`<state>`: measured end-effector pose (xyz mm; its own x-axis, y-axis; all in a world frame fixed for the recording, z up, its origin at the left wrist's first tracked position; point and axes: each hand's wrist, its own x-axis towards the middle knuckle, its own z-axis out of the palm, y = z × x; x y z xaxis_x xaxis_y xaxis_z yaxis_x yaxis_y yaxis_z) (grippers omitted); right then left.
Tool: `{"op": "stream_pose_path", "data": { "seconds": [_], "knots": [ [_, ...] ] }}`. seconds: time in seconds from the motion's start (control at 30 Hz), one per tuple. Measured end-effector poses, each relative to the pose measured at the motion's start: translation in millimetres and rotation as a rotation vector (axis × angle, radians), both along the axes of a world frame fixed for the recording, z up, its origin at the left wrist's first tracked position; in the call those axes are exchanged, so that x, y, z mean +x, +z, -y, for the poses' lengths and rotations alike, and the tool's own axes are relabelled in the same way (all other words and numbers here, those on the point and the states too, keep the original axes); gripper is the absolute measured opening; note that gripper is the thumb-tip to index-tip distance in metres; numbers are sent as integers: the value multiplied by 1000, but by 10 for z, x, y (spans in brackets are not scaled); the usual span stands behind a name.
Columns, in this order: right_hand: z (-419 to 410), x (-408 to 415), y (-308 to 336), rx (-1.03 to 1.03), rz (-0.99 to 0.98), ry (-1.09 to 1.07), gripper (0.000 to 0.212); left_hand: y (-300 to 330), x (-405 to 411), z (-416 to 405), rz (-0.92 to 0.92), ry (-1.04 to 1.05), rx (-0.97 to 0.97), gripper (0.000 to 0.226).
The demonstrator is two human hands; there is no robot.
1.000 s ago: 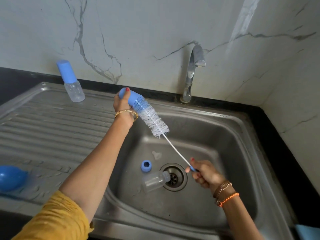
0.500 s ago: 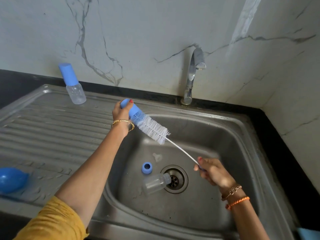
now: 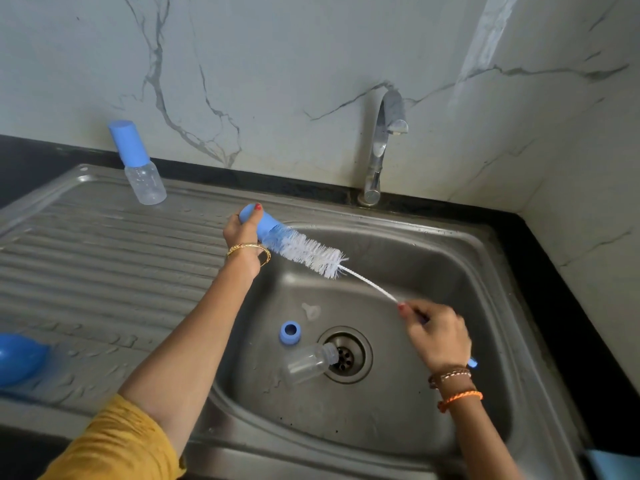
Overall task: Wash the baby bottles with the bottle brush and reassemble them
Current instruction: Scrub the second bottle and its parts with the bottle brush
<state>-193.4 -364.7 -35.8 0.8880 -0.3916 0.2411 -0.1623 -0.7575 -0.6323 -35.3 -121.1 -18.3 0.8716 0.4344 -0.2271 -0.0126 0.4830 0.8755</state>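
Both hands work the bottle brush (image 3: 304,252) into a blue cap (image 3: 259,220) above the sink (image 3: 450,258).

Left hand (image 3: 242,233) curls round the blue cap, bristles entering its open end; right hand (image 3: 438,336) grips the brush's handle, fingers closed on it, the wire stem running up-left between them. Down in the basin a clear bottle (image 3: 308,362) lies on its side with its neck at the drain (image 3: 346,355), a blue ring (image 3: 290,332) just beside it and a clear teat (image 3: 311,310) near. An assembled capped bottle (image 3: 142,171) stands on the drainboard (image 3: 104,258), well apart, by the marble wall; the tap (image 3: 382,147) rises behind the basin.
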Motion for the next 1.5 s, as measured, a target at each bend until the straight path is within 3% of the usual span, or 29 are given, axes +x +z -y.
{"op": "stream_pose_path", "data": {
  "seconds": [0.1,0.17,0.23,0.37,0.57,0.73,0.83,0.93,1.03,1.17,1.33,1.5],
  "knots": [
    [-3,10,50,758,-510,149,33,40,-20,-59,93,-104,-258,8],
    [-64,20,60,1050,-708,211,38,99,-30,-74,156,-153,-414,25],
    [-129,14,63,1199,-850,282,46,187,-31,-94,215,-188,-471,28],
    [-160,24,85,1160,-911,346,59,329,-14,-82,244,-157,-476,29],
    [68,9,87,741,-590,218,44,320,48,-120,199,93,-513,25],
    [213,18,29,655,-437,107,44,334,-76,-11,106,8,-396,18],
    [177,45,-4,654,-358,94,45,221,-202,200,-43,-104,-294,21],
    [209,72,-60,561,-291,79,47,4,-344,473,-210,-242,-128,25],
    [301,96,-140,455,-268,23,53,-325,-492,695,-256,-462,225,21],
    [386,118,-144,353,-261,-17,50,-801,-764,872,-120,-829,729,35],
    [387,109,-89,302,-265,-26,47,-1118,-1007,1016,161,-1290,1531,49],
    [369,96,-82,260,-292,-27,42,-1265,-1165,1108,343,-1501,1859,53]
  ]
}}
